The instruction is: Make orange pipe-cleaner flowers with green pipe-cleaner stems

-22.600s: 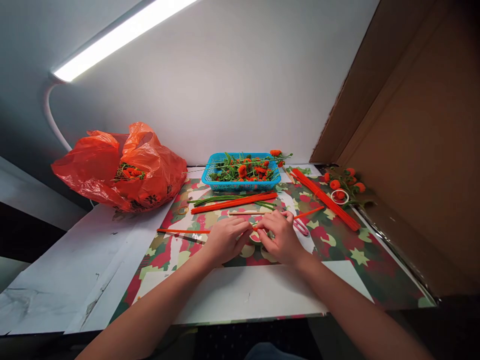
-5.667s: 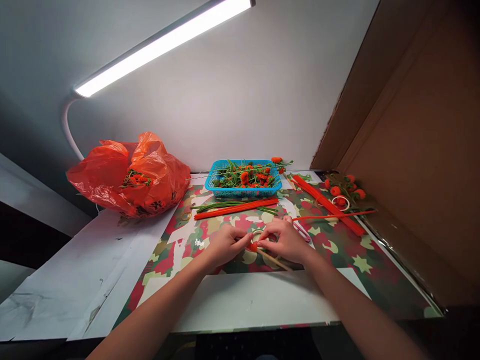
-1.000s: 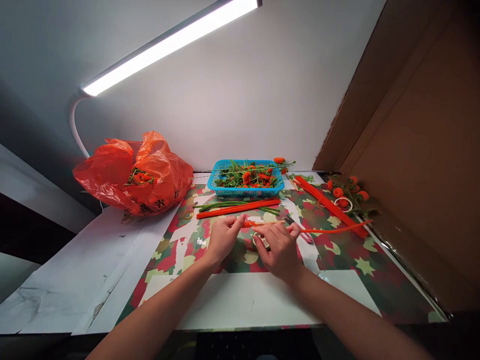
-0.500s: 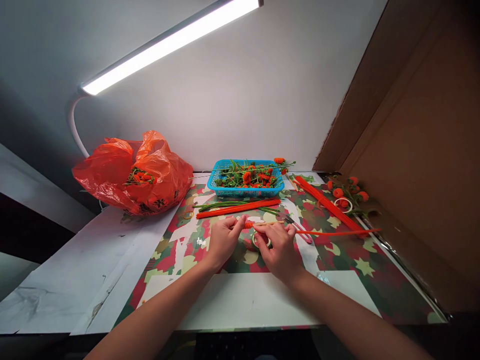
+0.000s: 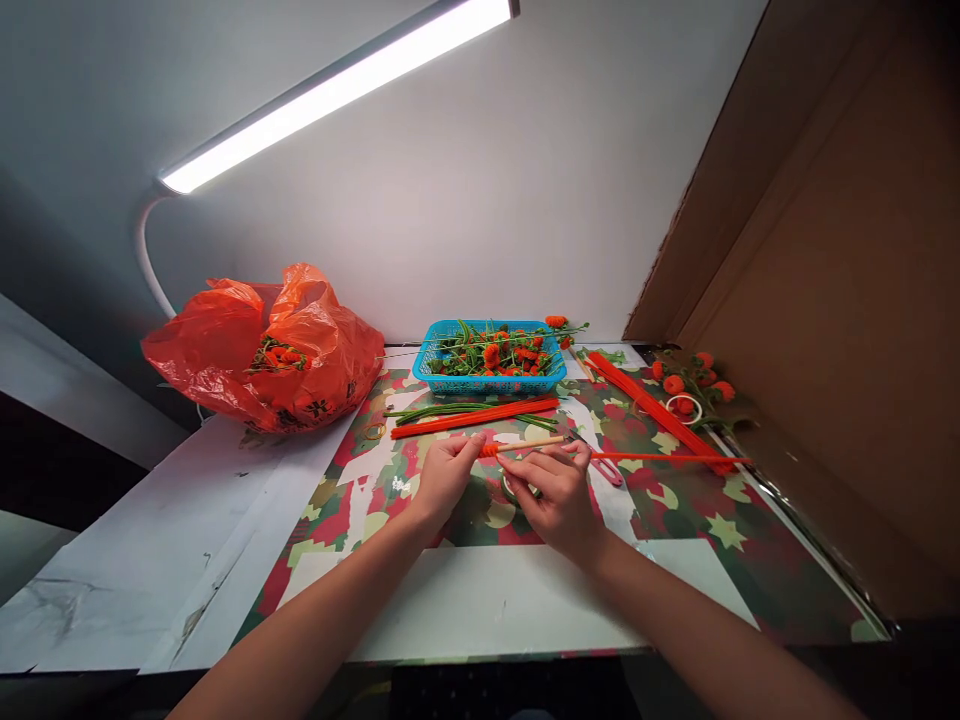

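Note:
My left hand [image 5: 446, 478] is closed around the left end of a thin wooden stick [image 5: 532, 443]. Orange pipe cleaner is wound in a short coil [image 5: 489, 451] on that stick, right by my left fingertips. Fingers bent, my right hand [image 5: 556, 495] pinches the loose length of the orange pipe cleaner [image 5: 660, 458], which trails far out to the right. Partly hidden under my right hand lies a roll of tape [image 5: 514, 488]. Beyond that hand rests a pink-handled cutting tool [image 5: 609, 472].
A blue basket [image 5: 491, 385] of orange flowers with green stems stands behind. Bundles of orange pipe cleaners [image 5: 472, 416] and green ones [image 5: 420, 411] lie before it, another orange bundle [image 5: 652, 405] at right. An orange plastic bag [image 5: 330, 340] sits left, under a lamp [image 5: 337, 95].
My right hand's fingers have shifted and lifted a little, baring more of the wooden stick, whose right end now points slightly higher. The left hand keeps its hold.

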`<state>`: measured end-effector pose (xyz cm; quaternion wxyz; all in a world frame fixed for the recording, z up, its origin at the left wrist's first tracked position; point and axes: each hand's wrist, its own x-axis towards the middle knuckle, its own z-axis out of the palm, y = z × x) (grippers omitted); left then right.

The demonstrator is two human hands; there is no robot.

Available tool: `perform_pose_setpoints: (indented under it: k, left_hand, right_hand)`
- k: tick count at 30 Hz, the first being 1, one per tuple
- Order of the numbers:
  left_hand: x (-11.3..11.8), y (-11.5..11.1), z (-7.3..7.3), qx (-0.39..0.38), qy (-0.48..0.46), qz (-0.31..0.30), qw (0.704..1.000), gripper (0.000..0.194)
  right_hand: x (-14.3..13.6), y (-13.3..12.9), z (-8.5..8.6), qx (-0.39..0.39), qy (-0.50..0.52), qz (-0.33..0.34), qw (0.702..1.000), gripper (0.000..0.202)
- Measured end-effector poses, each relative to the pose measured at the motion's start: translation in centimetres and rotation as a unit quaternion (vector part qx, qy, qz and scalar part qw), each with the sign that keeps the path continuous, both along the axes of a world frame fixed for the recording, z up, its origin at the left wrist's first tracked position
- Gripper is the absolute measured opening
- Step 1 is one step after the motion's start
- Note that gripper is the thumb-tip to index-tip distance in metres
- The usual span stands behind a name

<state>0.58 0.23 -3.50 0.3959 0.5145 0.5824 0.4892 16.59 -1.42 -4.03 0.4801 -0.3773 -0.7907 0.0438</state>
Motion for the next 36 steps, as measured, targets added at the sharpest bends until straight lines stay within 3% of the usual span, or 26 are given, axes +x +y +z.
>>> perform_pose_setpoints:
  k: [4,6,9,13,19,23,31,36]
  left_hand:
    - [-0.2,0.1,0.2,-0.009,-0.011,-0.054,0.998,0.044]
    - [-0.4,0.2,0.4,0.008,0.005,-0.098,0.995,0.044]
    - [-0.8,0.2,0.7,0.048,0.052,-0.167,0.984,0.044]
    - [-1.5,0.2,0.9,0.079,0.134,-0.21,0.965,0.042]
    - [-1.8,0.2,0.7,0.123,0.224,-0.22,0.941,0.039]
    - [-1.6,0.2,0.4,0.129,0.264,-0.186,0.938,0.037]
    - [-1.4,0.2,0.5,0.112,0.261,-0.16,0.945,0.039]
    - [-1.3,0.2,0.4,0.096,0.261,-0.166,0.946,0.042]
  right_hand:
    - [0.8,0.6,0.7,-0.015,0.014,0.044,0.999,0.02]
    - [1.3,1.1,1.1,-0.07,0.009,0.076,0.995,0.021]
    - [2.0,1.7,1.5,-0.146,0.009,0.131,0.981,0.024]
    - [2.2,1.8,1.8,-0.142,-0.019,0.133,0.981,0.02]
    - [2.2,1.6,1.6,-0.126,-0.046,0.105,0.985,0.011]
    - [2.0,1.5,1.4,-0.113,-0.042,0.079,0.99,0.015]
    - [1.4,1.2,0.8,-0.073,-0.027,0.023,0.997,0.018]
    - [1.6,1.4,0.4,0.001,-0.045,0.017,0.999,0.018]
